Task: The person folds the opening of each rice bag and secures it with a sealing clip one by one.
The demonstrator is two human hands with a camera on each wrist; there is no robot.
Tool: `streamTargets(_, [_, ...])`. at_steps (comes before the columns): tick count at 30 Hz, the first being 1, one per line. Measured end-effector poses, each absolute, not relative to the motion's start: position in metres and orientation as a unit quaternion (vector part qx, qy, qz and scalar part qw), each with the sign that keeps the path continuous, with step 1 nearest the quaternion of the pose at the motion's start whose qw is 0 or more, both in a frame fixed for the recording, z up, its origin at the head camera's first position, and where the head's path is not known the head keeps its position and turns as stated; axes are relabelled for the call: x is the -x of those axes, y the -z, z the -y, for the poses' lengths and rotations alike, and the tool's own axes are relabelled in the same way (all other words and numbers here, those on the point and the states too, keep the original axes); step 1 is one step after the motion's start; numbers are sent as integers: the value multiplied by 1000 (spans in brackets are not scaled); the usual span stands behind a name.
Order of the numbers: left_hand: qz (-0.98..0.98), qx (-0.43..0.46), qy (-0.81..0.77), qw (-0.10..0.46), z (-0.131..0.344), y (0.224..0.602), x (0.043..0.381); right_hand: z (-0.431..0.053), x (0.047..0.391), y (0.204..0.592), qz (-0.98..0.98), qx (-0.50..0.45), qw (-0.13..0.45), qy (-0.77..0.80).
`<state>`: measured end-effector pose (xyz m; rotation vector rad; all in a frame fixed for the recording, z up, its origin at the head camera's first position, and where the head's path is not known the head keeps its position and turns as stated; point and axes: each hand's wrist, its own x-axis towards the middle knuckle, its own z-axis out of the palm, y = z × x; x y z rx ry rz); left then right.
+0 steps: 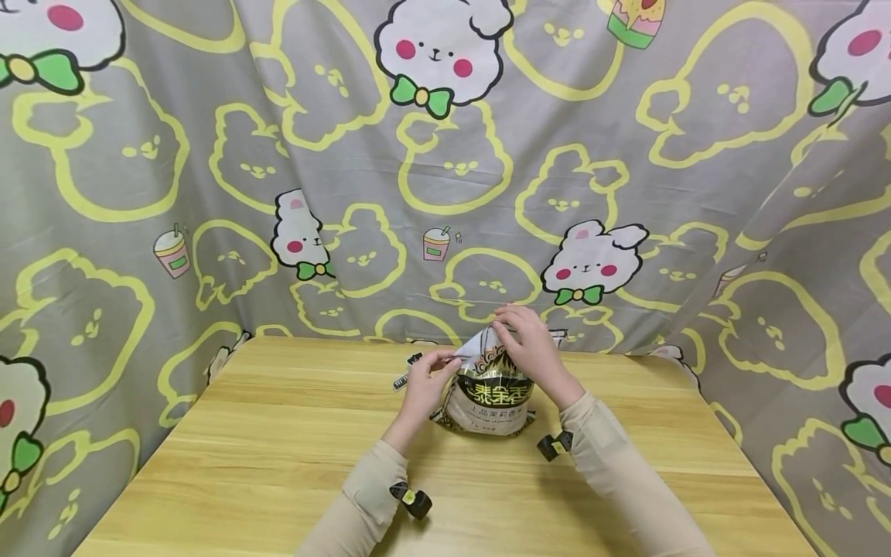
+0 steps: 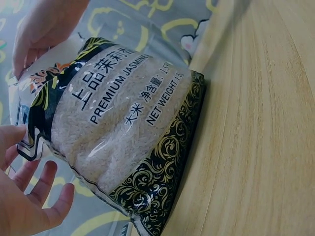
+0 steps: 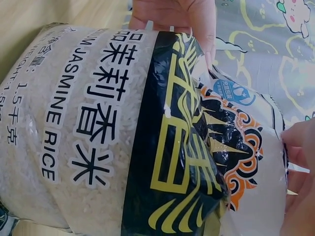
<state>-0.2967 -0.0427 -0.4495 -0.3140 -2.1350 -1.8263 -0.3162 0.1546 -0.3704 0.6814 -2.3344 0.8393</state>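
A clear plastic bag of jasmine rice (image 1: 490, 418) stands upright on the table, with a black and gold band and a patterned bottom. Rice grains show through its front in the left wrist view. My left hand (image 1: 423, 383) pinches the bag's upper left edge between thumb and finger, the other fingers spread behind it. At the top edge, my right hand (image 1: 530, 350) holds the pale upper part of the bag, which leans over. The right wrist view shows the fingers (image 3: 299, 140) of that hand on this edge. Whether the bag's top is unsealed, I cannot tell.
A small black-and-white flat item (image 1: 401, 382) lies behind the bag on its left, partly hidden. The wooden table (image 1: 292, 433) ends at a grey curtain (image 1: 362, 178) with yellow outlines, which hangs close behind the bag and along both sides.
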Motion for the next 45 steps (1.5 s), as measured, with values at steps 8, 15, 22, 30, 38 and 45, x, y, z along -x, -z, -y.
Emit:
streamTargets(8, [747, 112, 635, 160, 42, 448, 293, -153, 315, 370, 880, -241, 267, -310])
streamTargets(15, [750, 113, 632, 160, 43, 450, 295, -151, 314, 370, 888, -228, 268, -296])
streamTargets(22, [754, 110, 628, 160, 43, 449, 294, -151, 314, 372, 895, -222, 263, -284])
streamTargets(30, [754, 108, 630, 152, 44, 449, 295, -152, 314, 373, 889, -231, 277, -281])
streamTargets(38, [749, 109, 637, 149, 44, 448, 295, -152, 314, 373, 885, -242, 276, -287])
streamTargets(45, [742, 103, 647, 143, 43, 444, 294, -153, 314, 373, 879, -251, 279, -294])
